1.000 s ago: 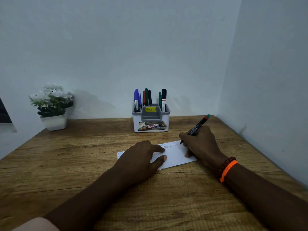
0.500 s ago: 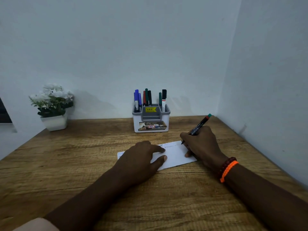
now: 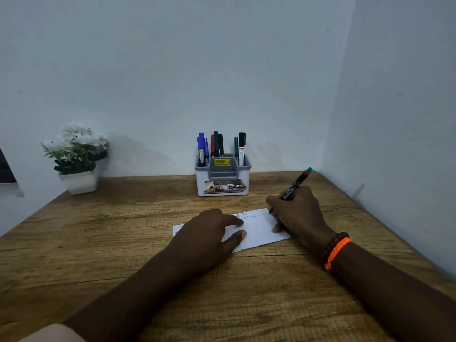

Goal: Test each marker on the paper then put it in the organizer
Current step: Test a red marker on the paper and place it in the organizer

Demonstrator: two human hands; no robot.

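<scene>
A white slip of paper (image 3: 259,230) lies on the wooden table (image 3: 123,243) with zigzag scribbles along its top edge. My left hand (image 3: 209,233) presses flat on its left part, fingers spread. My right hand (image 3: 296,211) grips a black marker (image 3: 297,182) with a green end, its tip touching the paper's top right corner. Behind the paper stands a white and grey organizer (image 3: 222,177) with several markers upright in it: blue, red, green and black ones.
A small white pot with white flowers (image 3: 76,156) sits at the back left by the wall. Walls close the table at the back and on the right. An orange band and dark beads circle my right wrist (image 3: 335,250).
My right hand has drawn the marker a little to the right along the paper's top edge, extending the zigzag line. My left hand has stayed in place.
</scene>
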